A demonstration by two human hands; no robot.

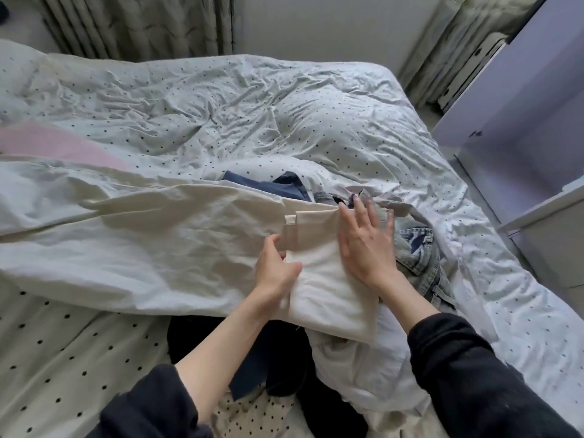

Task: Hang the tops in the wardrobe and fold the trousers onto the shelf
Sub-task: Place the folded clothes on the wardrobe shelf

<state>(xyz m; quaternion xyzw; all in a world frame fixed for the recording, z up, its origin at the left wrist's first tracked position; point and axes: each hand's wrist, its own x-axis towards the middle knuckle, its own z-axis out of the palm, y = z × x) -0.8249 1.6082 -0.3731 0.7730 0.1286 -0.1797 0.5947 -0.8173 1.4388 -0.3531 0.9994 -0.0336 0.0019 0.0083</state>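
While I stand at the foot of the bed (316,99), I have the cream trousers (328,267) spread across the spotted duvet, because the mattress gives me a broad, soft place to fold on. Their legs trail away to my left over the covers, and the end nearest me is doubled into a thick panel, so I judge the fold is partly made and not yet finished.

My left hand (275,267) grips the left edge of that folded panel, thumb on top and fingers curled under the cloth, to keep the layers from sliding apart. My right hand (366,245) lies flat on the right side with its fingers straight and spread, holding nothing, only pressing the fabric down to smooth it and hold the crease.

Just beyond my right hand a pair of faded jeans (420,248) lies crumpled, touching the cream trousers, and a blue garment (268,184) peeps out behind the fold. Under my wrists sit a white garment (363,368) and some dark clothes (284,352), heaped close so the next piece is within reach. I cannot tell which of these are tops.

To my right stands a white cabinet (521,99), probably the wardrobe, well apart from the pile. Nothing has reached a shelf that I can see.
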